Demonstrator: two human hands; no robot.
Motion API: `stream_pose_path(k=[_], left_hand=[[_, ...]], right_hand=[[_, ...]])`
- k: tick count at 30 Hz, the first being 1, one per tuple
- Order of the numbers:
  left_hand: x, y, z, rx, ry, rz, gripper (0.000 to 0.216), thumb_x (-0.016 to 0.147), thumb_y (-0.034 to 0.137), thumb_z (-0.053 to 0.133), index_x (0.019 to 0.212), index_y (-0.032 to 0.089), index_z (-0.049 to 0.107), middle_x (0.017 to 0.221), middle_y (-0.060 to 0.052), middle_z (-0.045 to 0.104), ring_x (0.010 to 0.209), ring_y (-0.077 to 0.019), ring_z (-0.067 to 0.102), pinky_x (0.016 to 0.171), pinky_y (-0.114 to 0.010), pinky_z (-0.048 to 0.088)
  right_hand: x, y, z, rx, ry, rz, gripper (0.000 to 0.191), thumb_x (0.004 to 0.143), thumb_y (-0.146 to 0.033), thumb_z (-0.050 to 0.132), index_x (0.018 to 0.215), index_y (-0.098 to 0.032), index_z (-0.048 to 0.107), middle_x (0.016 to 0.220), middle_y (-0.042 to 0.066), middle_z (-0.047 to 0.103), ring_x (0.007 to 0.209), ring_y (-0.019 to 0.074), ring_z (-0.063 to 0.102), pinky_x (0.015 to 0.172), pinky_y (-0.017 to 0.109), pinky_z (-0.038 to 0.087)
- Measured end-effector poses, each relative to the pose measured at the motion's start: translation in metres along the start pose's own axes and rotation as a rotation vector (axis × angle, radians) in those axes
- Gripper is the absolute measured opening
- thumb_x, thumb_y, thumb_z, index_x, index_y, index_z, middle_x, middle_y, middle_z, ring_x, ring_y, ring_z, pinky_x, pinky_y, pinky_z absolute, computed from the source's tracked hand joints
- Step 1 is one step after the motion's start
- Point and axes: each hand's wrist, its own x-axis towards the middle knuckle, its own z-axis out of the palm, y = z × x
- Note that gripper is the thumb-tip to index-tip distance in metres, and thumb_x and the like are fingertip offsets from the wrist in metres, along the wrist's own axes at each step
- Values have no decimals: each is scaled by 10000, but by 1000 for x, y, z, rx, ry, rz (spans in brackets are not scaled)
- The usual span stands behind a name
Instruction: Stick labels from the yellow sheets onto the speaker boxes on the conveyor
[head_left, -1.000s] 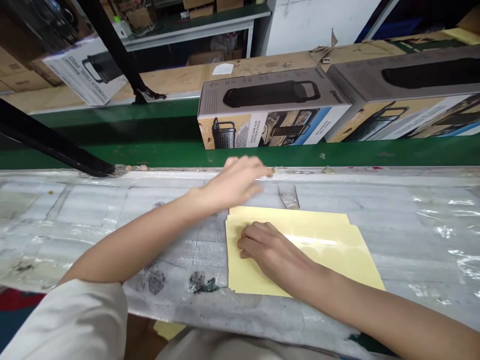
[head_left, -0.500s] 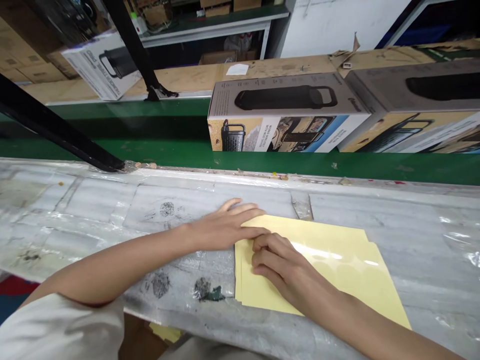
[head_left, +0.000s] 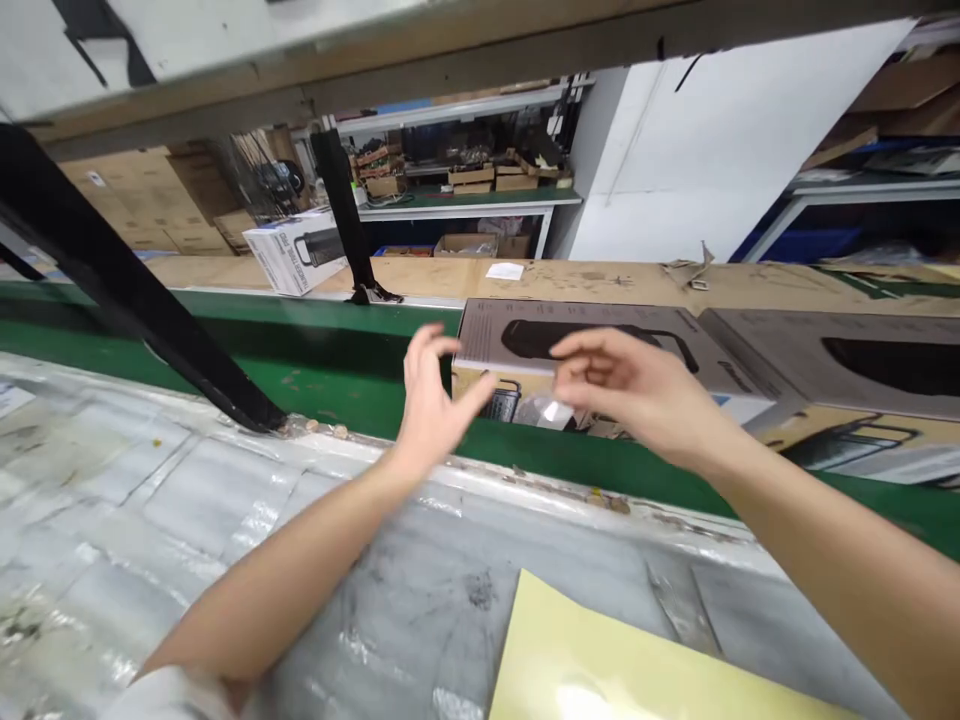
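Both my hands are raised over the green conveyor belt [head_left: 315, 375], in front of a printed product box [head_left: 592, 345]. My right hand [head_left: 630, 395] pinches a small clear sticker [head_left: 551, 410] between thumb and fingers. My left hand [head_left: 431, 400] is beside it, fingers apart and curled, holding nothing, its thumb reaching toward the sticker. A stack of yellow backing sheets [head_left: 630, 670] lies on the plastic-wrapped bench [head_left: 187, 520] below my arms.
A second product box [head_left: 847, 385] lies on the belt to the right, and a white box [head_left: 296, 255] stands on the far cardboard-topped table [head_left: 585, 275]. A black slanted frame bar [head_left: 142, 300] crosses the left. Shelving with cartons fills the background.
Both hands left the yellow sheets and rose toward the box on the belt. My right hand now holds a clear sticker. The camera tilted upward.
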Motion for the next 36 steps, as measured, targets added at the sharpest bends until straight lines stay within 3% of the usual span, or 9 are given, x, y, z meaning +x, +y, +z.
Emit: stream_pose_path(k=[4,7,11,18,25,27,31,33,36], left_hand=[[68,-28,28,-583,-209,-537,608,701,370,850,1242,186,645,1248,-139,719,1184,-327,671,1009,-430,509],[72,-41,44,-915,-223,-650,645,590,236,841,1215,187,689,1045,-76,783,961,-283,736,898,-377,541],[64,-43,48,-1018,-155,-705,625,526,178,827,1143,196,725,917,-29,781,815,-243,726,792,-336,530],[67,-43,41,-1046,-140,-715,587,511,166,828,1090,172,731,822,-19,758,715,-220,701,715,-314,504],[67,-47,38,-1043,-124,-734,617,490,160,834,1096,169,716,800,-17,746,696,-211,688,701,-305,489],[67,-49,39,-1045,-121,-729,596,488,171,826,1073,172,709,778,-9,733,679,-210,682,680,-301,479],[68,-53,40,-1000,-105,-692,533,510,199,808,1028,159,690,702,3,690,675,-233,692,657,-300,469],[68,-53,40,-961,-96,-695,537,546,181,790,1068,145,668,709,-3,688,683,-240,701,664,-306,485],[71,-49,38,-911,-66,-702,686,619,93,723,1287,151,577,831,-9,728,764,-236,734,731,-310,535]], right_hand=[[90,20,18,-14,56,-136,403,752,-425,840,1043,-226,644,846,32,713,771,217,680,697,360,558],[144,38,36,-3,-3,-184,350,720,-312,820,996,-233,620,798,-6,682,776,205,666,748,364,547],[184,57,55,-31,-72,-139,321,679,-178,791,921,-236,588,735,-37,653,728,183,642,749,340,519],[202,70,70,-183,-162,-158,329,701,-150,766,948,-245,570,749,-45,654,716,174,637,695,296,495],[200,71,70,-514,64,-226,331,737,-39,562,993,-205,691,910,39,726,851,234,670,794,360,526],[194,71,65,-555,-25,-355,388,747,-24,512,1014,-199,731,1021,73,750,978,262,674,875,394,529],[186,65,62,-792,-400,-685,422,780,-8,512,1039,-209,778,1128,91,771,1121,283,643,983,424,503],[189,58,68,-927,-472,-660,341,809,-21,550,988,-191,785,1083,109,774,1134,300,635,998,440,485],[197,49,80,-1039,-425,-431,208,876,-108,614,971,-179,785,1121,122,750,1201,332,611,1052,492,445]])
